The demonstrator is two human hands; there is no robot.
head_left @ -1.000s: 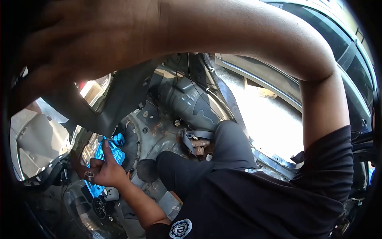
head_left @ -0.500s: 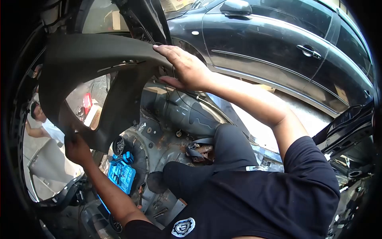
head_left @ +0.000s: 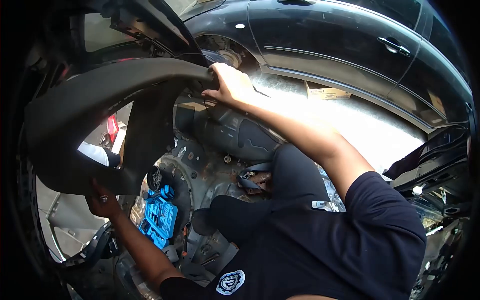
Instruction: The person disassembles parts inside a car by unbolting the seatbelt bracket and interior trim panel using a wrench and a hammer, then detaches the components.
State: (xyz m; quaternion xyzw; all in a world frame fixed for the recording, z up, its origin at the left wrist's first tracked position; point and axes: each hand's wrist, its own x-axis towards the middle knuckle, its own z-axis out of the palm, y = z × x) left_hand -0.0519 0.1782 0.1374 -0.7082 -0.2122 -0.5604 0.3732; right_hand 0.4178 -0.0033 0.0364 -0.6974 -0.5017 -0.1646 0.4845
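A large dark grey plastic car trim panel (head_left: 150,120) with a window-shaped opening hangs raised between my hands on the left. My left hand (head_left: 103,201) is closed on its lower edge, the fingers partly hidden behind it. My right hand (head_left: 231,84) grips the narrow upper right end, thumb beneath and fingers over the top. Below the panel, a blue tool case (head_left: 162,217) lies open on the bare car floor. A blue power tool (head_left: 164,192) rests by its upper end, beside a round black bowl (head_left: 154,177) of small parts.
A black car (head_left: 340,50) stands alongside, with a cardboard box (head_left: 327,92) on the ground near it. Dark body frame surrounds me. A seat belt buckle piece (head_left: 254,181) lies near my knee. Through the panel's opening, part of another person (head_left: 95,152) shows.
The panel has shifted left and slightly down, its outline tilting. My right hand has closed more firmly round its end. The view has shifted, and the other person has moved.
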